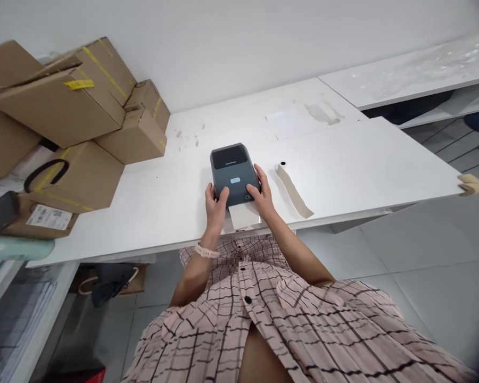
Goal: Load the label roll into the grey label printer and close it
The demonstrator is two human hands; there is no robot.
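Observation:
A dark blue-grey label printer [232,174] with a black window and a pale button sits on the white table. My left hand [216,203] grips its near left corner, thumb on the top and fingers along the side. On the near right corner, my right hand [262,192] holds it the same way. A pale paper strip [244,215] comes from under the printer's front and reaches the table's edge. To the right of my right hand lies a small roll of label paper [293,191], partly unrolled toward me. The printer's underside is hidden.
Cardboard boxes [64,106] are stacked on the left, with a black curved band [46,173] among them. A white sheet [281,123] and a torn paper patch [323,113] lie toward the back. The white table's [363,170] far right corner has a brown guard [474,184].

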